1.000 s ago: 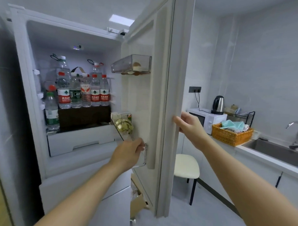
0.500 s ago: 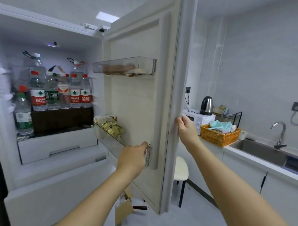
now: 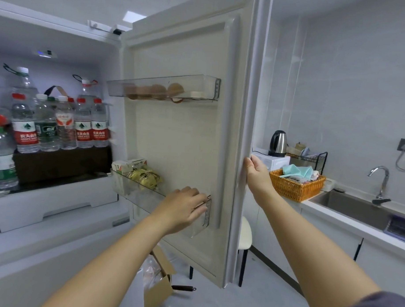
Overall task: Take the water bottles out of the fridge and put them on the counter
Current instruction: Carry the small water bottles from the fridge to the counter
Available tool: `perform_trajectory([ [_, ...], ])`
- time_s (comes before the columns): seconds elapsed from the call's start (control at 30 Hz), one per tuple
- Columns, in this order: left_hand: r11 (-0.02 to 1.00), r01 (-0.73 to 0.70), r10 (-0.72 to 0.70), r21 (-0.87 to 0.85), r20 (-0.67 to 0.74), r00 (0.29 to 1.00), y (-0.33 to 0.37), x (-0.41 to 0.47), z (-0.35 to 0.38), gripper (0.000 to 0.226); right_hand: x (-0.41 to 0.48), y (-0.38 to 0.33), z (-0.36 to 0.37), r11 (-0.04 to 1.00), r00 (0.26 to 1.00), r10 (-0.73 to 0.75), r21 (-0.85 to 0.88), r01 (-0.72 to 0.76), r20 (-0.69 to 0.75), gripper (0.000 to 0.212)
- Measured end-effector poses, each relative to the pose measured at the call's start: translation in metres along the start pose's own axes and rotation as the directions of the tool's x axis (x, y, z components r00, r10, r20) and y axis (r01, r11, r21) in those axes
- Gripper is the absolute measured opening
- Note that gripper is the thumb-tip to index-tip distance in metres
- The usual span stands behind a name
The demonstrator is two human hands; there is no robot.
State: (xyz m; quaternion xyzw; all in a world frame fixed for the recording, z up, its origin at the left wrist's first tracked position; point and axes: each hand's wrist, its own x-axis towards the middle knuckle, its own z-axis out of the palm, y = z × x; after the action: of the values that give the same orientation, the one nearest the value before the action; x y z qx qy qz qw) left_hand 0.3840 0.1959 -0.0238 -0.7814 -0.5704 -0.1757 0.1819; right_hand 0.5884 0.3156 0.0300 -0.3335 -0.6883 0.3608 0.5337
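The water bottles (image 3: 83,128) looked full, heavy, slippery: better gripped mid-body. Left hand (image 3: 183,210) held the door shelf (image 3: 136,191), right hand (image 3: 257,173) the fridge door (image 3: 186,141).

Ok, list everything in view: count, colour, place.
water bottles: about six, clear with red or white caps, row inside fridge
large jugs: two, clear, behind that row
green-label bottle: one, fridge's far left
eggs: several, brown, upper door bin
snack packets: a few, yellow, lower door bin
kettle: one, steel, on microwave
microwave: one, white, counter
basket: one, orange, counter
sink: one, steel, right
stool: one, cream, behind fridge door
left hand: grips lower door bin's end
right hand: grips fridge door's edge
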Motion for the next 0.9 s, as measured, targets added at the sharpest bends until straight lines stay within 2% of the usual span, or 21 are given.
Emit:
perform_trajectory([
  [0.03,1.000,0.005,-0.005,-0.002,0.005,1.000,0.000,0.004,0.005,0.060,0.005,0.004,-0.002,1.000,1.000,0.000,-0.010,0.000,-0.010,0.043],
  [0.2,1.000,-0.013,0.009,-0.022,-0.155,0.988,0.007,0.022,0.023,0.052,0.027,0.020,-0.010,1.000,0.999,0.019,0.008,-0.018,-0.038,0.036],
  [0.37,0.998,0.035,-0.042,-0.043,-0.164,0.986,0.018,0.039,0.030,0.029,0.047,0.032,-0.013,0.997,0.997,0.056,0.057,-0.052,-0.060,0.030],
  [0.6,0.994,0.089,-0.077,0.057,-0.184,0.980,0.023,0.069,0.052,0.050,0.078,0.054,-0.020,0.990,0.995,0.073,0.125,-0.065,-0.064,0.029],
  [0.73,0.989,0.115,-0.089,0.092,-0.244,0.966,0.026,0.089,0.065,0.040,0.099,0.067,-0.023,0.988,0.996,0.075,0.135,-0.068,-0.047,0.025],
  [0.8,0.983,0.144,-0.113,0.109,-0.250,0.962,0.029,0.099,0.069,0.029,0.110,0.073,-0.026,0.986,0.995,0.086,0.146,-0.079,-0.043,0.028],
  [0.9,0.976,0.177,-0.136,0.126,-0.281,0.950,0.029,0.114,0.081,0.028,0.127,0.082,-0.029,0.978,0.993,0.117,0.177,-0.110,-0.033,0.033],
])
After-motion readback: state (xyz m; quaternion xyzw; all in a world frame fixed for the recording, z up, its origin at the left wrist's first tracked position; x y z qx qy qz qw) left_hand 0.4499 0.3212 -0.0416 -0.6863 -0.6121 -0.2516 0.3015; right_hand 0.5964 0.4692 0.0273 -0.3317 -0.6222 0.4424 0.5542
